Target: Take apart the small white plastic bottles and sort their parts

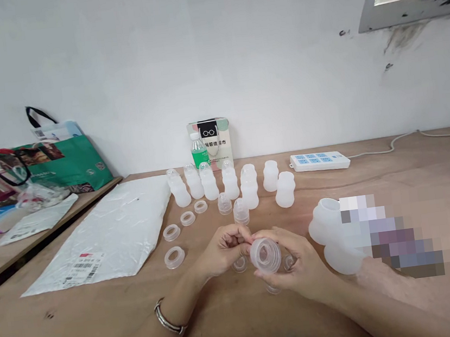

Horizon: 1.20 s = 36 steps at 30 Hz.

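Observation:
My right hand [300, 260] wraps its fingers and thumb round a clear plastic bottle cap [275, 265], its ringed open side turned towards me. My left hand [227, 249] is closed in a pinch at the left edge of the cap. Under my hands, partly hidden, lie small clear pieces such as a round one [240, 265]. Just beyond stand two clear domed caps, one nearer [240, 211] and one farther [224, 204]. Left of them, several clear rings [174, 257] lie flat on the wooden table [222, 313].
Frosted bottles [285, 189] stand in a row at the back, several with clear tops. More frosted bottles [341, 250] are at right, beside a pixelated patch. A white plastic mailer [133, 223], water bottle [199, 152], paper bag [225, 152] and power strip [319, 162] surround them.

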{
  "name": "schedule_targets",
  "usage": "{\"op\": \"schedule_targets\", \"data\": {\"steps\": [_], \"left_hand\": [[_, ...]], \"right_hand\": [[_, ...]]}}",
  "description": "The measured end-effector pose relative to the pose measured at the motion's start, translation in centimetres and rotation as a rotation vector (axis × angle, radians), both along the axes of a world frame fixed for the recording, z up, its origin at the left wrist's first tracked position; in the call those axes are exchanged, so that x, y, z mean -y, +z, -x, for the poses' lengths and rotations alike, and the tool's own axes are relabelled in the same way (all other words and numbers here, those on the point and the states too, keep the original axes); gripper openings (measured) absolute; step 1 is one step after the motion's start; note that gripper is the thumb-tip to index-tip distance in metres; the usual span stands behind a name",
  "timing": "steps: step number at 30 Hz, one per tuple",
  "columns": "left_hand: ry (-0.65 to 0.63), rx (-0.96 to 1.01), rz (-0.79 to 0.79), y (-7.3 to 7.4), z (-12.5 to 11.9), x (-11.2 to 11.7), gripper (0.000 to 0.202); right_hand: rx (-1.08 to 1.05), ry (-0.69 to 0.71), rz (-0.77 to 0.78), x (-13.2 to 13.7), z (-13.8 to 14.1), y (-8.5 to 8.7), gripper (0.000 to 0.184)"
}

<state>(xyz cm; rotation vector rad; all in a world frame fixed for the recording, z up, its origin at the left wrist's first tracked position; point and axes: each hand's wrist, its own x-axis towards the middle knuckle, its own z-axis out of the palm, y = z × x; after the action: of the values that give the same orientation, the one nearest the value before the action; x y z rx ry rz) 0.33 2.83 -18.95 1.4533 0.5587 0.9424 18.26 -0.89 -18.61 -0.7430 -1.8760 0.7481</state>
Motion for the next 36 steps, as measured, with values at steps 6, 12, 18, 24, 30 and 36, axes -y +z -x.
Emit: {"op": "schedule_targets", "data": {"steps": [6, 12, 18, 24, 30, 36], "left_hand": [[-0.016, 0.046, -0.018, -0.6, -0.6, 0.0, 0.032], [0.047, 0.012, -0.057, 0.3, -0.8, 0.5, 0.031], [0.094, 0.008, -0.067, 0.4, -0.6, 0.2, 0.032], [0.146, 0.03, -0.038, 0.6, -0.1, 0.0, 0.027], [0.086, 0.214, 0.186, 0.5, -0.6, 0.5, 0.027], [0.063, 0.233, 0.27, -0.6, -0.7, 0.1, 0.036]], "right_hand": [[-0.141, 0.053, 0.124, 0.0, 0.2, -0.4, 0.023], [-0.233, -0.003, 0.163, -0.5, 0.4, -0.5, 0.025], [-0.257, -0.022, 0.175, -0.9, 0.8, -0.4, 0.029], [-0.136, -0.044, 0.171, -1.2, 1.0, 0.0, 0.046], [-0.057, -0.131, 0.052, -1.2, 0.9, 0.7, 0.04], [-0.01, -0.069, 0.07, -0.9, 1.1, 0.9, 0.038]]}}
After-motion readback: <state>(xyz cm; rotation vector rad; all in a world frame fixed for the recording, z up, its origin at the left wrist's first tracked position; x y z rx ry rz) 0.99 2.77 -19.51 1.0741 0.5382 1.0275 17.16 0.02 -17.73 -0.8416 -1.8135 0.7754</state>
